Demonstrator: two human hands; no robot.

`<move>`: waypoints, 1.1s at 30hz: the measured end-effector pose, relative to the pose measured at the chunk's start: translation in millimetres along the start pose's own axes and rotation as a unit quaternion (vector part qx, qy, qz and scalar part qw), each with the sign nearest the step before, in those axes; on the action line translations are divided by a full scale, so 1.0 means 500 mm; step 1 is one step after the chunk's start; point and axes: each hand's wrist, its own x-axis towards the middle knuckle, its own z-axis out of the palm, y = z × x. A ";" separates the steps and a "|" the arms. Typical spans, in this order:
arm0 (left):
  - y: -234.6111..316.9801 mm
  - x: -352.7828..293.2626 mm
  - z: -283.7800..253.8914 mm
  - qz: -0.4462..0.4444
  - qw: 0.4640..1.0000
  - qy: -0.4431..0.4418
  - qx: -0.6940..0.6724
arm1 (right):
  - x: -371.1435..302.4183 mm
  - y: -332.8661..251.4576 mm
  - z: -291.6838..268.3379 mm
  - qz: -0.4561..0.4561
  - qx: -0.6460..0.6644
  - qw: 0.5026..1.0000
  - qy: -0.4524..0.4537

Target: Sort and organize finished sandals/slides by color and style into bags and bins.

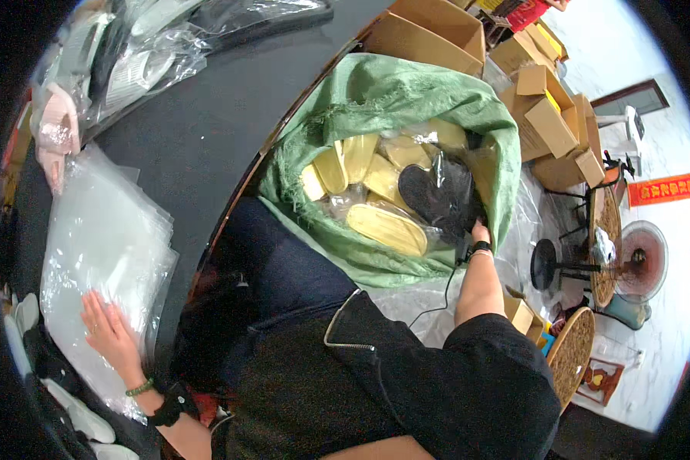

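My left hand (111,333) lies open, its fingers flat on a stack of clear plastic bags (103,245) on the dark table. To the right, a large green woven sack (391,77) gapes, filled with yellow slippers (386,228) in clear wrapping. On top of them is a pair of black slippers (437,192) in a clear bag. At the right side of the sack's mouth, my right hand (479,232) is closed on the near end of this bagged pair. Its fingertips are partly hidden behind the dark slippers.
White and pink slippers (57,126) in clear bags lie at the table's (207,100) far left. Pale slippers (77,410) line the near left. Cardboard boxes (544,115) stand beyond the sack. A fan (641,261) and round woven trays (573,356) are at the right.
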 end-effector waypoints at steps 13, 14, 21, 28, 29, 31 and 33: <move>0.052 0.031 -0.079 -0.090 0.987 -0.029 -0.127 | -0.370 -0.696 0.113 -0.042 0.441 0.653 -0.614; 0.066 0.013 -0.058 -0.069 0.986 0.081 -0.128 | -0.447 -0.781 0.153 -0.073 0.408 0.633 -0.654; 0.084 -0.022 -0.102 -0.123 0.990 0.052 -0.045 | -0.792 -0.992 0.246 -0.197 0.268 0.551 -0.765; 0.074 -0.027 -0.092 -0.134 0.988 0.046 -0.058 | -0.789 -1.023 0.258 -0.246 0.268 0.566 -0.739; 0.074 -0.026 -0.092 -0.133 0.988 0.047 -0.058 | -0.785 -1.024 0.259 -0.250 0.270 0.571 -0.734; 0.073 -0.025 -0.093 -0.130 0.989 0.052 -0.056 | -0.777 -1.025 0.259 -0.259 0.272 0.579 -0.724; 0.071 -0.026 -0.089 -0.129 0.988 0.055 -0.058 | -0.773 -1.033 0.258 -0.268 0.278 0.585 -0.713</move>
